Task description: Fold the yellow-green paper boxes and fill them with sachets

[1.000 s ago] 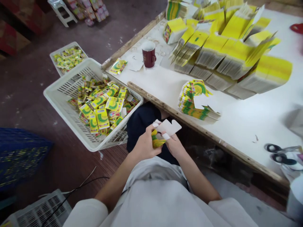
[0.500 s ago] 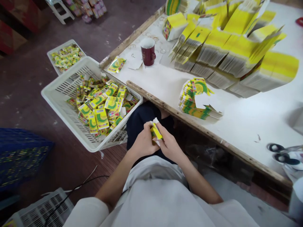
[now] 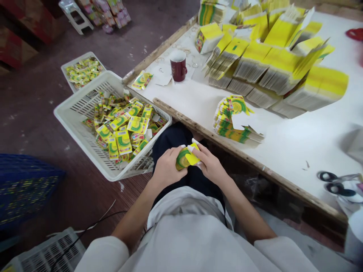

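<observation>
Above my lap I hold a small yellow-and-green card box [image 3: 183,159] between both hands. My left hand [image 3: 167,168] is closed round its left side. With the fingers of my right hand [image 3: 209,162] I grip a yellow flap at its right end. White coverings show on several fingertips. On the table edge in front of me is a stack of flat yellow-and-green cartons [image 3: 230,120]. To my left stands a white plastic basket [image 3: 75,130] heaped with small yellow-and-green boxes [image 3: 122,141].
Long bundles of yellow cartons [image 3: 283,64] cover the back of the white table [image 3: 295,151]. A maroon mug [image 3: 178,68] and a yellow packet [image 3: 142,80] stand near its left edge, scissors [image 3: 337,183] at right. A smaller basket [image 3: 68,77] and a blue crate [image 3: 27,189] are on the floor.
The box has turned in my hands, so its green patterned face and a yellow flap now show. My right hand has shifted slightly right. The view has moved a little.
</observation>
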Tool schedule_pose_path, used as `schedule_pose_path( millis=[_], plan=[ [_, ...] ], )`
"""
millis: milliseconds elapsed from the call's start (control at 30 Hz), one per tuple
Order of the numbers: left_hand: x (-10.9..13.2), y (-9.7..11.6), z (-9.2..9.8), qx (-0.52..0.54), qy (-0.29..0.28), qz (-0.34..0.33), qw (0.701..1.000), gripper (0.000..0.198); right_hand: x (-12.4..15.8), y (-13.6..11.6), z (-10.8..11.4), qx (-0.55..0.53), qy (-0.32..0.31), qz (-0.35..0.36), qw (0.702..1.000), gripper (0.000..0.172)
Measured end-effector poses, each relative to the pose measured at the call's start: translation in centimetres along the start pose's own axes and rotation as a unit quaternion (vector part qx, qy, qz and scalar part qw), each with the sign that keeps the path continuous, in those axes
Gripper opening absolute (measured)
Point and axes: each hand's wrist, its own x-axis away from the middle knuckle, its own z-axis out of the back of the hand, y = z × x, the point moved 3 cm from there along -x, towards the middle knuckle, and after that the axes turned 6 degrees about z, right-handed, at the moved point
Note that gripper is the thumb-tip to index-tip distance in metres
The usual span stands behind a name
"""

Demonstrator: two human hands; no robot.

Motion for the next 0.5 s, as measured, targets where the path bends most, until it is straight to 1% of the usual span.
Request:
schedule_pose_path(
  millis=[133,267,300,367,400,467,500],
  plan=[
    [-0.5,-0.2,0.6,0.028,-0.048,-0.017,0.998,0.061,-0.5,0.1,1.2,-0.042,-0.019,0.012,0.999,0.026],
    [-1.1,-0.6,1.3,0.008,-0.063,-0.026,0.998,0.06,-0.7,-0.1,1.9,-0.084,-0.061,0.001,0.995,0.014],
    [-1.2,-0.7,1.4,0.01,-0.067,-0.024,0.997,0.06,-0.7,-0.1,1.8,-0.085,-0.06,-0.005,0.995,0.015],
    [-1.4,-0.6,1.3,0.027,-0.084,-0.022,0.996,0.062,-0.6,0.0,1.5,-0.073,-0.037,-0.016,0.997,0.031],
    [-1.5,-0.6,1.2,0.036,-0.092,-0.023,0.995,0.062,-0.5,0.0,1.3,-0.064,-0.023,-0.021,0.997,0.036],
    [-1.5,-0.4,1.0,0.046,-0.101,-0.025,0.993,0.063,-0.5,0.0,0.9,-0.049,-0.006,-0.027,0.998,0.036],
    [-1.5,-0.4,1.0,0.046,-0.102,-0.024,0.993,0.062,-0.6,0.0,0.7,-0.047,-0.007,-0.028,0.998,0.034]
  ],
)
